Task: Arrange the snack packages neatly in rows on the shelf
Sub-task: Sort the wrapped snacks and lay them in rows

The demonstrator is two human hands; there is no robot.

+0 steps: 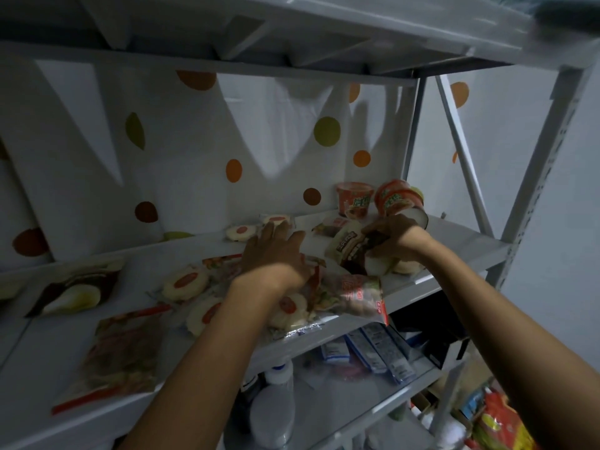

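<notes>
- Two hands are seen over the white metal shelf (454, 241). The left hand (276, 251) is laid on the loose heap with fingers spread and nothing pinched. The right hand (391, 233) is curled round a cream-and-brown plastic-wrapped snack package (349, 246).
- The step in hand is judged to be the lifting of that package clear of the heap, so that a row can be started.
- The package is best gripped by its body rather than its seal, then set down flat with the label forward. Neighbouring wrappers should be held down by the left hand so that none is dragged along.
- Several round white cakes with red centres (185, 282), in clear wrappers, are scattered under and to the left of the left hand.
- A clear plastic bag with red print (360, 293) is seen between the two wrists. It appears to overhang the shelf edge and could be knocked off.
- Two red instant-noodle cups (354, 198) are placed just beyond the right hand, one of them tipped.
- A flat printed bag with a red edge (120, 352) is found well to the left of the left forearm.
</notes>
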